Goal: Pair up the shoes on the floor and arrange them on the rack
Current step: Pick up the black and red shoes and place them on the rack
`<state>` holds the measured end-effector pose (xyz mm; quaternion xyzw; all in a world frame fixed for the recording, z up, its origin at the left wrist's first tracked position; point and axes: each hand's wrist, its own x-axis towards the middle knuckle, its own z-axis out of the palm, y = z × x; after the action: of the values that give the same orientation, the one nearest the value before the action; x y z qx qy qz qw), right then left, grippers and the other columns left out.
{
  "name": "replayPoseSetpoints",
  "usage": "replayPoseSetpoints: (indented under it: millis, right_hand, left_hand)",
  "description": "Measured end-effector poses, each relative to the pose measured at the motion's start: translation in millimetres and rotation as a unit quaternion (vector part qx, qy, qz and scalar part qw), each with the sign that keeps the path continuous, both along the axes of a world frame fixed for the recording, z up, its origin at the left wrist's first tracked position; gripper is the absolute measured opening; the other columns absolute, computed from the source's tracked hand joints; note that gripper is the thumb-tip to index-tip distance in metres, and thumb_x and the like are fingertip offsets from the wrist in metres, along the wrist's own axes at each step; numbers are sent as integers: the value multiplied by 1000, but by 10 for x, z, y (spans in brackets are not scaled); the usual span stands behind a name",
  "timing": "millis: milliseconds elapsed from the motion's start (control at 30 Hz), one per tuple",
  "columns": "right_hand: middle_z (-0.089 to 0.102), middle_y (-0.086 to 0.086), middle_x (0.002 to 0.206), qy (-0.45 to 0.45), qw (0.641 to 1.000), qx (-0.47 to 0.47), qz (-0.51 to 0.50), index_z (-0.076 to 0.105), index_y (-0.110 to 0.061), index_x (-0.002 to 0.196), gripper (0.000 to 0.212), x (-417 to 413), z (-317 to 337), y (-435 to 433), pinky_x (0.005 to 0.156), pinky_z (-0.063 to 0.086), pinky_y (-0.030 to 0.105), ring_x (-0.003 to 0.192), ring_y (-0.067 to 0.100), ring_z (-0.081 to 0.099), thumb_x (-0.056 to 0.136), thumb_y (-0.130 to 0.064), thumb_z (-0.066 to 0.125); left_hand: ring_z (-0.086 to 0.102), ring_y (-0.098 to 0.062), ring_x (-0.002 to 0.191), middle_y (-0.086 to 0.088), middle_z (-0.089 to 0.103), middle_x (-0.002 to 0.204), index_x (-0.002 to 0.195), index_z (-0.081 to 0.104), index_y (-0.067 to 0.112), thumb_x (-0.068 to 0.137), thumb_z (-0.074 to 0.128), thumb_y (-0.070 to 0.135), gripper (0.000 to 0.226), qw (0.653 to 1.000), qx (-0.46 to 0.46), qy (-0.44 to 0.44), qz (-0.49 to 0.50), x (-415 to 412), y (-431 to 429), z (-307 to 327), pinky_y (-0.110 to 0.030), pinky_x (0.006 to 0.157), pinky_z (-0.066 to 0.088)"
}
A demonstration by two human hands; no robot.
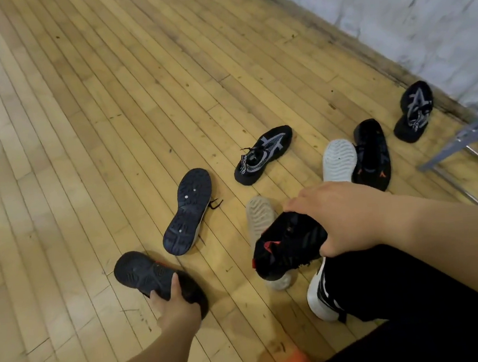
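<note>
Your left hand (175, 306) curls its fingers round a black shoe (144, 273) turned sole-up, just nearer you than the overturned dark-soled shoe (186, 212). Right of that shoe, your right hand (337, 215) grips a black sneaker (287, 243) with red trim; the rack frame (461, 142) stands far right of it.

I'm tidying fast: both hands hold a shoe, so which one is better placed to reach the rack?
Probably the right hand: its black shoe is nearer the rack at the right edge; the left hand is farther away.
</note>
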<state>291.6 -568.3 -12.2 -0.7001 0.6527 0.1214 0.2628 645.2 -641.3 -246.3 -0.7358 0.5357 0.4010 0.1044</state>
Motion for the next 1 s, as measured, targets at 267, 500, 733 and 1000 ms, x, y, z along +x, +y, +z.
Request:
replayPoseSetpoints:
  millis: [267,500,733,1000]
  right_hand:
    - [58,-6,114,15,1000,-6,0,39,-39,143,84,-54,40,-38,86,57,40,104,21,60,67,-47,76]
    - [56,-9,108,5,1000,17,-14,40,-41,135,77,-73,31,73,83,57,40,100,18,60,67,-48,77]
    - [56,-6,113,27,999,26,-9,35,-38,146,88,-69,113,36,84,57,39,102,20,59,70,-47,78]
    - [58,-6,115,21,998,-5,-56,37,-32,148,91,-170,447,-26,86,56,40,102,19,59,71,-45,83]
  left_hand:
    - [48,-52,126,-23,30,155,162,-3,40,81,87,34,121,965,-17,37,258,-227,-90,179,-62,103,48]
    - [42,-47,141,-16,30,164,162,-9,41,83,85,13,126,960,-19,94,265,-320,-166,199,-61,108,45]
    - [51,-44,133,-13,41,158,161,12,44,94,63,1,95,977,-75,103,171,-481,-143,515,-59,101,52]
    - [60,-31,100,-6,57,125,143,51,36,95,59,6,57,974,-134,153,98,-454,-69,1201,-48,78,59]
